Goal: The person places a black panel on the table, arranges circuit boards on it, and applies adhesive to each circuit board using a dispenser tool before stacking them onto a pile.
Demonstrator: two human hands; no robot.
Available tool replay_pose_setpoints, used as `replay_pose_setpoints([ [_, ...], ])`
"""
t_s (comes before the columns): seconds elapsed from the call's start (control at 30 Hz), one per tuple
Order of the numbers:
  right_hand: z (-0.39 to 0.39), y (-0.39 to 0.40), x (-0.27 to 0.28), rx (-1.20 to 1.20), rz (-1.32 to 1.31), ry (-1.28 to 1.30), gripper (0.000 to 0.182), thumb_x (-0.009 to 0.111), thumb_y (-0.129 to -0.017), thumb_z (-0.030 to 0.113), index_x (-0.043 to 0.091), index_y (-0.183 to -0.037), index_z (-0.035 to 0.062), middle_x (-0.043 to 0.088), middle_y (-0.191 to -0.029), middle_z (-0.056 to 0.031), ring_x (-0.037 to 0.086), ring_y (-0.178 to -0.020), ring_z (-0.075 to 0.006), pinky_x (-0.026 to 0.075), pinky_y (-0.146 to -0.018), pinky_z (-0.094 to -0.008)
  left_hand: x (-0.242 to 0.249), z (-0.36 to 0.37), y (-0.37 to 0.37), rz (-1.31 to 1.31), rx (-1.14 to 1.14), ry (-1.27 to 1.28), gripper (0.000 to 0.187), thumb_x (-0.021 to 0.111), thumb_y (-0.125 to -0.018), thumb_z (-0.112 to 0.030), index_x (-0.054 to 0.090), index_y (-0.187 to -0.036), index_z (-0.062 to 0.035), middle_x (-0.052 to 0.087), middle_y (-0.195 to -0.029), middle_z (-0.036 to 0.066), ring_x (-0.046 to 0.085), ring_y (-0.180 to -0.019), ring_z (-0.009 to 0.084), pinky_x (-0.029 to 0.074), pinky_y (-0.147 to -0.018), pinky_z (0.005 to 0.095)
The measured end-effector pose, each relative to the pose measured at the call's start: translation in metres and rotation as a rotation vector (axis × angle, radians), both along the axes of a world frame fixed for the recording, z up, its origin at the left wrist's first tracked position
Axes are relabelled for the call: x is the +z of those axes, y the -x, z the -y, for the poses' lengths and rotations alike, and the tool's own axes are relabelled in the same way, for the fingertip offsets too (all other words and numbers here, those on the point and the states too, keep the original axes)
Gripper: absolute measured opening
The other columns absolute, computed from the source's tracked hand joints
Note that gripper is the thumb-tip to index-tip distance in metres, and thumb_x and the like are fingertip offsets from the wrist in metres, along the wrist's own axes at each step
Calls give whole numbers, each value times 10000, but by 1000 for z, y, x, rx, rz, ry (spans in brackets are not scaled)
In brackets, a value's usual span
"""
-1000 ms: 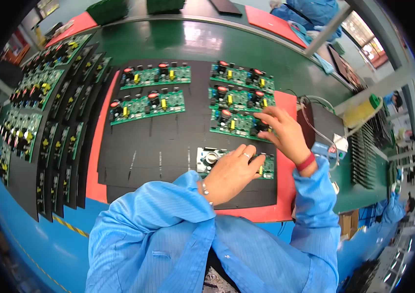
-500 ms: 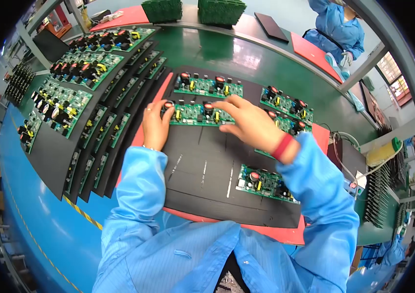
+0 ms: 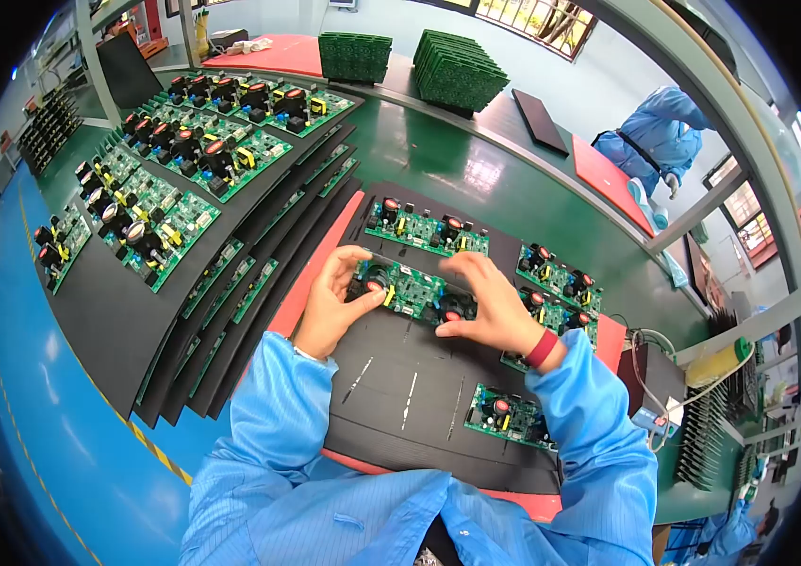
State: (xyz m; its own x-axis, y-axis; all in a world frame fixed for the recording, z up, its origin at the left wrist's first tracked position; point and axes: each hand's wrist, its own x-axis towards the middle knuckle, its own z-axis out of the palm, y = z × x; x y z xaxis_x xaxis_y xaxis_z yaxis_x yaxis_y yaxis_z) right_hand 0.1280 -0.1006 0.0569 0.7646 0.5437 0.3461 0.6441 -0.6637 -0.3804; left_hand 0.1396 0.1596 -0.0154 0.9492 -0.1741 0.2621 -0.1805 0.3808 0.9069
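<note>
Between my two hands is a green circuit board (image 3: 410,292) with black and red-topped parts, tilted above a black foam sheet (image 3: 391,377). My left hand (image 3: 330,302) pinches its left end, thumb at the near edge and fingers at the far edge. At its right end, my right hand (image 3: 495,307) has thumb and fingers closed round the board's edges. Beyond it on the sheet lies another board (image 3: 427,229). More boards (image 3: 559,275) lie at the right, partly behind my right hand, and one (image 3: 511,418) lies nearer me.
Stacked black sheets bearing rows of boards (image 3: 160,226) stand at the left. Green board stacks (image 3: 460,71) are at the back. A co-worker (image 3: 655,141) in blue is beyond the bench at the right. A box with cables (image 3: 650,377) stands right.
The board between my hands has been taken hold of and tilted up from the sheet. My right hand has closed on its right end. The view has shifted.
</note>
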Motion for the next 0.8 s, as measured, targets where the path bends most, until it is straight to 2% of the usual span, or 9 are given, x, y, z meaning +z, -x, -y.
replay_pose_setpoints([
  [0.07, 21, -16, -17, 45, -340, -119, 827, 885, -673, 419, 543, -1313, 24, 628, -1167, -200, 620, -1134, -347, 489, -915, -428, 8, 5, 6, 75, -8, 28, 802, 815, -736, 26, 394, -1416, -41, 548, -1214, 66, 550, -1150, 153, 442, -991, 302],
  [0.1, 24, -18, -9, 85, -513, 21, 735, 862, -688, 455, 600, -1214, 14, 675, -998, -206, 677, -955, -360, 519, -825, -421, 8, 5, 8, 83, -31, 4, 818, 817, -729, 29, 390, -1424, -38, 553, -1214, 69, 553, -1151, 157, 445, -992, 305],
  [0.2, 14, -6, -2, 56, -379, 150, 586, 840, -692, 454, 650, -1040, 24, 682, -830, -168, 670, -767, -369, 524, -705, -432, 6, 0, 15, 58, -88, -92, 803, 839, -710, 10, 450, -1413, -18, 596, -1195, 67, 580, -1121, 154, 445, -1003, 309],
  [0.23, 11, -1, -8, 78, -314, 138, 565, 835, -700, 434, 648, -1049, 30, 684, -837, -169, 672, -765, -375, 529, -701, -437, 3, -4, 15, -5, -149, -161, 656, 860, -697, -17, 565, -1283, -13, 641, -1142, 58, 602, -1069, 133, 452, -989, 302],
  [0.33, 10, 7, -5, 80, -312, 216, 526, 822, -711, 391, 651, -1075, 51, 690, -843, -157, 675, -784, -375, 534, -710, -441, 3, -16, 21, 99, -152, -381, 520, 881, -684, -47, 597, -1119, -24, 672, -1113, 78, 619, -1069, 136, 472, -967, 306],
  [0.57, 1, 46, 28, 263, -259, 88, 482, 805, -736, 343, 641, -1100, 73, 672, -794, -144, 669, -734, -344, 518, -651, -427, 44, -37, 41, 108, -407, -162, 541, 876, -655, 21, 559, -1092, -4, 677, -1145, 153, 640, -1106, 201, 493, -978, 343],
  [0.7, -17, 69, 51, 600, -384, -60, 462, 814, -733, 306, 647, -1118, 112, 678, -933, -72, 666, -828, -309, 522, -661, -402, 36, -48, 38, -191, -664, 271, 628, 920, -615, -297, 563, -1045, -12, 686, -1055, 109, 659, -1007, 181, 507, -905, 315],
  [0.73, -22, 74, 58, 641, -429, -74, 458, 815, -748, 304, 647, -1119, 96, 671, -932, -82, 663, -810, -274, 519, -665, -376, 42, -49, 37, -175, -537, 78, 701, 906, -570, -431, 569, -1027, -21, 677, -998, 75, 648, -960, 153, 494, -870, 285],
  [0.8, -17, 53, 62, 459, -549, -7, 473, 820, -754, 328, 649, -1118, 78, 658, -952, -87, 644, -840, -240, 507, -709, -357, 42, -45, 31, -186, -458, 28, 508, 851, -706, -294, 589, -1049, -25, 662, -987, 47, 625, -937, 117, 474, -868, 263],
])
